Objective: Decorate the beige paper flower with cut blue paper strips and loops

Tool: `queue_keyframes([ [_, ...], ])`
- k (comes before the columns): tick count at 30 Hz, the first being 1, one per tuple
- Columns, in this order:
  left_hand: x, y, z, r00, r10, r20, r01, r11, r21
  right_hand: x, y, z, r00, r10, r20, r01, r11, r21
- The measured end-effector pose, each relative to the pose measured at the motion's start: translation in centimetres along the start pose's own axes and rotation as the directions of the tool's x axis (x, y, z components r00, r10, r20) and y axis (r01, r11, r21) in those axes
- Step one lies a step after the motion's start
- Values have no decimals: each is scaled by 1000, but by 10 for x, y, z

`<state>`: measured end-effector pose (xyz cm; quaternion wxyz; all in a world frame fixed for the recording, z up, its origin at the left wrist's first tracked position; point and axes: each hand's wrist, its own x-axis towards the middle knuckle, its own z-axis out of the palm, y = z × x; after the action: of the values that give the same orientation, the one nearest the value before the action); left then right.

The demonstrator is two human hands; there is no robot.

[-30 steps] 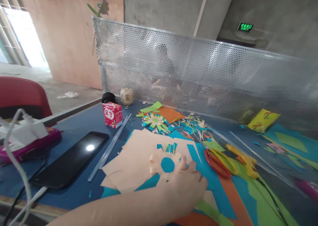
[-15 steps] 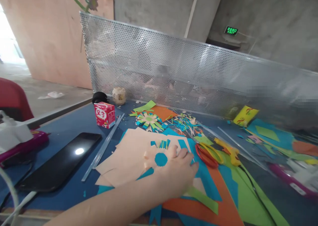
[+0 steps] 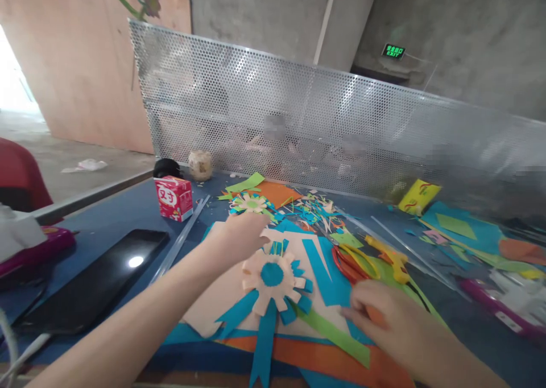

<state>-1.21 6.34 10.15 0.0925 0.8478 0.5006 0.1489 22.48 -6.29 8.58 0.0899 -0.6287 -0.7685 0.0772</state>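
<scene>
We had the paper flower (image 3: 272, 275) over the peach sheet (image 3: 213, 304), left hand (image 3: 241, 234) pinched on its top petals, right hand (image 3: 384, 314) half-curled, empty; it looked light, floppy, tearable, best gripped at the layered centre.

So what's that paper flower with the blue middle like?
The paper flower has a round blue centre, short peach petals and blue petals beneath. Blue strips hang from it toward the camera like ribbons. It sits over peach and blue paper sheets. The left hand is at its top edge.
</scene>
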Motion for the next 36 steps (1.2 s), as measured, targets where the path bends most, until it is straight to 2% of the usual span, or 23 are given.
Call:
queue_keyframes([
  [2,3,-18,-2,995,-87,47,89,995,-38,36,-17,-6,1000,23,11,-24,999,46],
  [4,5,-30,3,989,-127,77,134,987,-91,67,-28,-3,999,-18,-44,24,990,138],
  [6,7,-36,14,986,-138,98,151,978,-144,91,-31,8,994,-72,-86,90,969,231],
  [10,12,-37,40,986,-145,82,160,961,-227,118,-25,34,997,-78,-19,79,906,417],
  [14,16,-33,51,992,-115,60,129,938,-321,122,-17,51,998,-55,-32,64,867,495],
  [18,17,-27,43,996,-84,28,88,889,-450,119,-15,52,997,-3,-73,46,803,595],
  [19,16,-25,39,996,-85,22,84,845,-529,119,-14,51,996,8,-89,49,786,616],
  [20,16,-24,35,996,-86,19,79,765,-639,119,-13,50,996,4,-90,54,768,638],
  [22,15,-22,28,995,-95,-1,53,565,-823,118,-12,48,998,-42,-51,66,717,694],
  [23,14,-22,25,995,-103,-14,37,471,-881,118,-12,47,997,-71,-29,70,690,720],
  [24,14,-22,23,993,-111,-27,22,415,-910,118,-12,47,995,-94,-18,77,673,735],
  [26,13,-23,23,990,-131,-54,2,388,-921,116,-13,45,994,-109,-22,89,664,743],
  [30,15,-28,28,989,-143,-29,35,427,-904,114,-15,39,991,-136,-15,100,650,753],
  [34,17,-34,37,989,-141,43,87,318,-944,114,-12,38,996,-88,-9,63,641,765],
  [36,16,-35,41,985,-141,98,136,296,-946,114,-9,40,999,-45,6,22,585,811],
])
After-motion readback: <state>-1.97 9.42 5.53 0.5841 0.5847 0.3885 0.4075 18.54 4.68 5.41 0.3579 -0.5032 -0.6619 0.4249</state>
